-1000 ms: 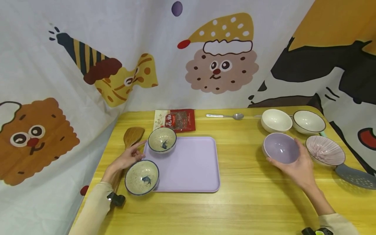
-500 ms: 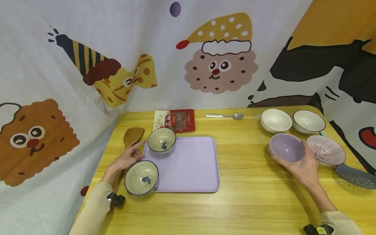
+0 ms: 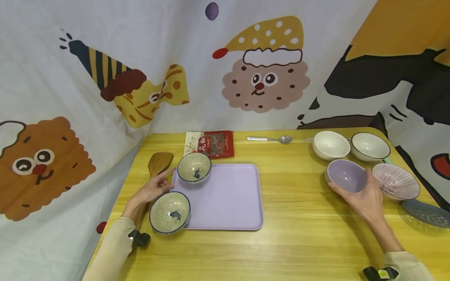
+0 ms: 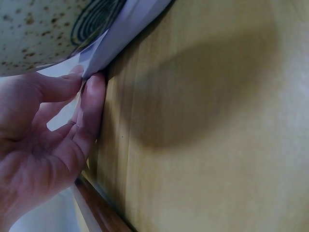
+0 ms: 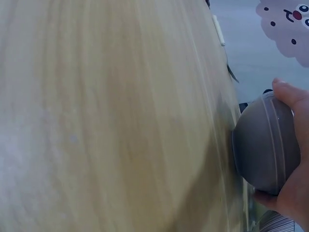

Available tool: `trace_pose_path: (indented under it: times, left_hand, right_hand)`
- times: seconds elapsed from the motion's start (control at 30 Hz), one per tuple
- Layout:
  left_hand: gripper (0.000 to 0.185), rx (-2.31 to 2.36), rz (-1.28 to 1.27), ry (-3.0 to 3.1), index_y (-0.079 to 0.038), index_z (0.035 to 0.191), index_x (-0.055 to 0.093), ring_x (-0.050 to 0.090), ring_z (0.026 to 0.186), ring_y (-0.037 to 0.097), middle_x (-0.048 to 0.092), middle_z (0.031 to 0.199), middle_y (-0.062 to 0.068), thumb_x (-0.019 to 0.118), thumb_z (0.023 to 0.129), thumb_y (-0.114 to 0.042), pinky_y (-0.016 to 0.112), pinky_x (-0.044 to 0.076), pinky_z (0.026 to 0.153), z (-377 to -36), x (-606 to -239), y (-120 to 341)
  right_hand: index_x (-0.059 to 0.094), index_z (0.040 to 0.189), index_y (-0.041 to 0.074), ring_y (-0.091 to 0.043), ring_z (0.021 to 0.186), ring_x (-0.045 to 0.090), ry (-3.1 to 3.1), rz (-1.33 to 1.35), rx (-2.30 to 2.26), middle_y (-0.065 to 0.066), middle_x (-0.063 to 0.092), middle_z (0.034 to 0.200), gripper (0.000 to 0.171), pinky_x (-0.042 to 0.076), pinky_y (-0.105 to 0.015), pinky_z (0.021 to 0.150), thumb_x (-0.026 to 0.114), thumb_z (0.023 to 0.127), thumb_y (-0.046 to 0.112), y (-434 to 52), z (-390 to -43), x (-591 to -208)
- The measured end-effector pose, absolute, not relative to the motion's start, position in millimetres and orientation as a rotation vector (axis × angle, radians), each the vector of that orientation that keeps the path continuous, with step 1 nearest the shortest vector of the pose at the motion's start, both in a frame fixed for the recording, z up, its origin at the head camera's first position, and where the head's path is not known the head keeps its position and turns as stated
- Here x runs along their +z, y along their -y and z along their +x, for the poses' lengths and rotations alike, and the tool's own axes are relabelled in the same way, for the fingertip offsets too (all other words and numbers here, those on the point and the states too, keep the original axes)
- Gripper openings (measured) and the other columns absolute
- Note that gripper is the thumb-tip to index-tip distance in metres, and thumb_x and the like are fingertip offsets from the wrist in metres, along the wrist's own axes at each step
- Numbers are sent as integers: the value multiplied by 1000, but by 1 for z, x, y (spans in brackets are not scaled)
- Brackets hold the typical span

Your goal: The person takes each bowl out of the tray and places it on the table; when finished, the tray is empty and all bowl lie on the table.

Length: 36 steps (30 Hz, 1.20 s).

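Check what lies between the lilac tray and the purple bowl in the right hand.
Only bare yellow wooden table separates the lilac rectangular tray from the purple ceramic bowl, as the head view shows.

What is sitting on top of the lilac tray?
Two speckled fish-painted bowls, and, rest on the lilac tray at its left edge; the tray beneath them is hidden.

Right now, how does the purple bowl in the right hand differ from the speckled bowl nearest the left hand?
The purple bowl is plain lilac inside; the speckled bowl is cream with brown flecks, a dark rim and a blue fish. The purple bowl is gripped by the right hand and tilted; the speckled bowl sits upright, overhanging the tray edge, with the left hand beside it. Both are round, empty and similar in size.
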<state>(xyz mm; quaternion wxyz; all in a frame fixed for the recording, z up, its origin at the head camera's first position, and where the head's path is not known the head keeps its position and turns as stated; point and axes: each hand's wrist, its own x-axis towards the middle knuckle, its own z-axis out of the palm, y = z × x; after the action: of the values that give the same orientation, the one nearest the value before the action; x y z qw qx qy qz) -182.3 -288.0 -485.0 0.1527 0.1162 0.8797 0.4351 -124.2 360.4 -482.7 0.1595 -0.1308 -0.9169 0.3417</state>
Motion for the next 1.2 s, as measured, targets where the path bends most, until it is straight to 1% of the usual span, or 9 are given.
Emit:
trace_pose_path:
  times: [0.17, 0.23, 0.37, 0.5, 0.6, 0.8, 0.97, 1.03, 1.2]
  left_hand:
    - [66, 1257, 335, -2519, -2, 158, 31, 53, 72, 13, 61, 85, 14, 60, 98, -2, 23, 46, 62, -182, -484, 288]
    - [66, 1259, 335, -2519, -2, 158, 31, 53, 72, 13, 61, 85, 14, 60, 98, -2, 23, 46, 62, -182, -484, 287]
    - [66, 1266, 334, -2514, -2, 158, 31, 53, 72, 13, 61, 84, 14, 60, 98, -2, 23, 46, 62, -183, -485, 288]
    - [66, 1267, 332, -2515, -3, 158, 31, 53, 71, 14, 61, 84, 13, 60, 98, -3, 23, 46, 61, -183, -487, 289]
    - [66, 1269, 330, -2514, -3, 158, 30, 53, 72, 14, 61, 84, 14, 60, 99, -3, 23, 46, 61, -182, -487, 289]
    - [66, 1268, 338, -2513, -2, 158, 30, 54, 72, 13, 61, 84, 13, 60, 98, -2, 23, 47, 62, -183, -486, 288]
    - [66, 1268, 343, -2523, -1, 157, 32, 53, 71, 12, 61, 82, 13, 60, 98, -1, 22, 46, 61, -184, -487, 289]
    - [66, 1268, 342, -2524, -1, 157, 32, 52, 71, 12, 60, 82, 12, 60, 98, -2, 22, 46, 61, -184, -487, 289]
    - [66, 1273, 344, -2521, -1, 157, 32, 53, 71, 12, 61, 83, 13, 61, 98, -2, 22, 46, 61, -183, -486, 289]
  right_hand:
    - [17, 161, 0, -62, 133, 34, 2584, -313, 934, -38, 26, 155, 122, 27, -78, 105, 92, 70, 31, -357, -122, -480]
    - [18, 161, 3, -61, 133, 34, 2572, -280, 915, -36, 25, 157, 121, 28, -79, 103, 92, 70, 31, -355, -122, -476]
    - [20, 161, 5, -60, 131, 36, 2556, -201, 875, -34, 28, 156, 118, 30, -79, 100, 91, 71, 30, -350, -124, -463]
    - [21, 161, 5, -57, 137, 34, 2542, -118, 878, -34, 32, 155, 115, 27, -78, 103, 90, 73, 29, -343, -130, -447]
    - [22, 161, 5, -54, 142, 31, 2529, -69, 914, -32, 31, 157, 112, 24, -77, 109, 90, 74, 27, -335, -136, -436]
    - [23, 161, 7, -50, 147, 28, 2532, -11, 997, -26, 28, 162, 107, 22, -73, 113, 87, 78, 29, -312, -145, -416]
    - [24, 161, 8, -47, 149, 25, 2551, 72, 1027, -25, 28, 162, 107, 20, -68, 117, 87, 78, 31, -288, -155, -404]
    - [24, 161, 8, -46, 149, 26, 2545, 118, 1045, -25, 29, 161, 108, 21, -66, 118, 88, 77, 30, -277, -160, -400]
    - [18, 163, 15, -44, 150, 26, 2566, 182, 1102, -18, 26, 164, 111, 22, -68, 117, 87, 79, 36, -250, -171, -390]
